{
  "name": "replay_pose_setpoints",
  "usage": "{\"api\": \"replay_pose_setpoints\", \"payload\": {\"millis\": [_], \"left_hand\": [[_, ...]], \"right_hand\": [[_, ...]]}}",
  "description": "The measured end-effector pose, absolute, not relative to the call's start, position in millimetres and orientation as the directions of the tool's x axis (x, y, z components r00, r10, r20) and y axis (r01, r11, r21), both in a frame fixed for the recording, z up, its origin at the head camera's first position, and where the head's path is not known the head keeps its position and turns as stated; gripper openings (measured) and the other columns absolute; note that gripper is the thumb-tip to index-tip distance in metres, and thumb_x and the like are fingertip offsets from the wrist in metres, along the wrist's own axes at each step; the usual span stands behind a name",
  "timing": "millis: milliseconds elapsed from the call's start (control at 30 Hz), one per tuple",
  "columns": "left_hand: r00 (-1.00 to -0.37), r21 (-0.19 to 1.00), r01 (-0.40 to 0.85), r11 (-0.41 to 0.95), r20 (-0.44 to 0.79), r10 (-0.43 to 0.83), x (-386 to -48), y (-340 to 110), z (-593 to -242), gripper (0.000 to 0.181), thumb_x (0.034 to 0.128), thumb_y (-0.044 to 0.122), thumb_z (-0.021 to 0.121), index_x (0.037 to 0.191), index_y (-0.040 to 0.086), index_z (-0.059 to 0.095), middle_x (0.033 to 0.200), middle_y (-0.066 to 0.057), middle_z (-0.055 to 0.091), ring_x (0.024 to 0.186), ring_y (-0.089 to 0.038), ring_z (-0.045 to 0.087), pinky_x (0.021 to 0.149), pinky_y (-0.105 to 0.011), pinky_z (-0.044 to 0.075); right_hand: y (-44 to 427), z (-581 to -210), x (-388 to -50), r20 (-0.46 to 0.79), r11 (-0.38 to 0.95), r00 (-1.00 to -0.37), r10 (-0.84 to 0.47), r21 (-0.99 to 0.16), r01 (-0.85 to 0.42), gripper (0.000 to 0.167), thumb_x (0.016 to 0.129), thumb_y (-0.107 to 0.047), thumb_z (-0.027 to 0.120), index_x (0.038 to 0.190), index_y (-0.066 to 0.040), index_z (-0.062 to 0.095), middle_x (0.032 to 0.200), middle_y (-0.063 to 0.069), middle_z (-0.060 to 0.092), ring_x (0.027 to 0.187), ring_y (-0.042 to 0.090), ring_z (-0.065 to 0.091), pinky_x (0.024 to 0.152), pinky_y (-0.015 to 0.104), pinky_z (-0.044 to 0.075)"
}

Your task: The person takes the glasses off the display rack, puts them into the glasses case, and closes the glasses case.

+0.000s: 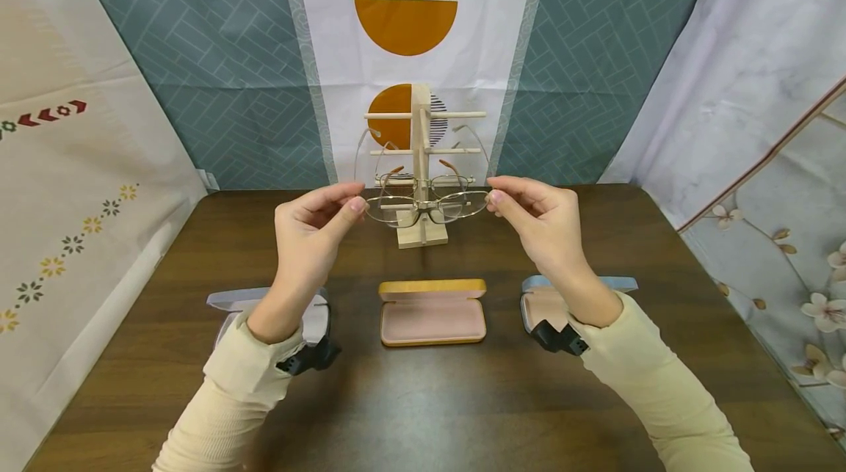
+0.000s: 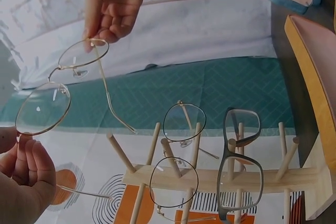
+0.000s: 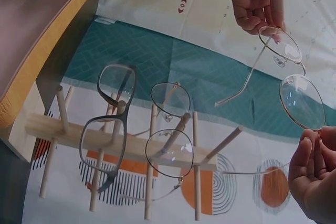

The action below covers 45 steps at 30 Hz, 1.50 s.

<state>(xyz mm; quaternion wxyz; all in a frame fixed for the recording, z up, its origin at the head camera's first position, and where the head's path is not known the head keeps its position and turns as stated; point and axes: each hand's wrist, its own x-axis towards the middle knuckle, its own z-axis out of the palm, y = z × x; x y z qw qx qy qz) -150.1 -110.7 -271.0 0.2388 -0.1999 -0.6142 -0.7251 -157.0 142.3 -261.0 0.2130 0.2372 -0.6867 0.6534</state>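
Observation:
Both hands hold a pair of thin gold-rimmed eyeglasses in the air, in front of a wooden glasses stand. My left hand pinches the left end of the frame between thumb and fingers. At the other end, my right hand pinches it the same way. The temples are unfolded and point toward the stand. Two more pairs sit on the stand's pegs: thin-rimmed round eyeglasses and, lower down, thicker grey-rimmed eyeglasses. The held pair touches nothing but the hands.
Three glasses cases stand with lids up on the brown table: a yellow one in the middle, a pale blue one under my left forearm and a blue one partly behind my right wrist. Patterned cloths hang behind and at the sides.

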Motion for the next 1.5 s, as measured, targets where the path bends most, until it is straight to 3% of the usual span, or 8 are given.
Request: {"api": "replay_pose_setpoints", "payload": {"millis": [333,767,1100,1500], "left_hand": [[-0.813,0.798,0.581,-0.159,0.576,-0.083,-144,-110,-277,0.028,0.0763,0.005,0.073,0.091,-0.017,0.063,0.072,-0.006,0.066,0.063,-0.014,0.06,0.062,-0.022,0.051],[-0.825,0.817,0.565,-0.112,0.561,-0.068,-133,-112,-285,0.018,0.0773,-0.009,0.066,0.091,-0.019,0.061,0.072,-0.001,0.066,0.064,-0.013,0.061,0.063,-0.021,0.051],[-0.836,0.823,0.548,-0.147,0.546,-0.061,-126,-111,-290,0.017,0.0757,-0.014,0.064,0.089,-0.004,0.07,0.074,0.0,0.067,0.064,-0.013,0.062,0.062,-0.021,0.051],[-0.826,0.818,0.563,-0.122,0.561,-0.047,-121,-113,-296,0.015,0.0757,-0.015,0.063,0.09,-0.012,0.066,0.077,-0.001,0.067,0.066,-0.01,0.062,0.061,-0.019,0.051]], "right_hand": [[144,-265,-150,0.619,0.052,-0.784,-0.045,-0.782,-0.621,0.016,0.079,0.012,0.062,0.094,0.017,0.062,0.076,-0.002,0.067,0.068,0.011,0.062,0.066,0.022,0.051],[146,-274,-141,0.645,0.095,-0.762,-0.057,-0.757,-0.647,0.015,0.078,0.015,0.062,0.092,0.017,0.062,0.076,-0.004,0.067,0.068,0.009,0.062,0.062,0.018,0.05],[147,-281,-135,0.667,0.023,-0.742,-0.064,-0.743,-0.669,0.016,0.077,0.018,0.06,0.092,0.015,0.064,0.078,-0.001,0.067,0.068,0.009,0.062,0.063,0.017,0.05],[147,-287,-129,0.659,0.009,-0.748,-0.077,-0.75,-0.662,0.018,0.076,0.017,0.061,0.092,0.011,0.066,0.078,0.002,0.067,0.068,0.011,0.062,0.059,0.016,0.049]]}}
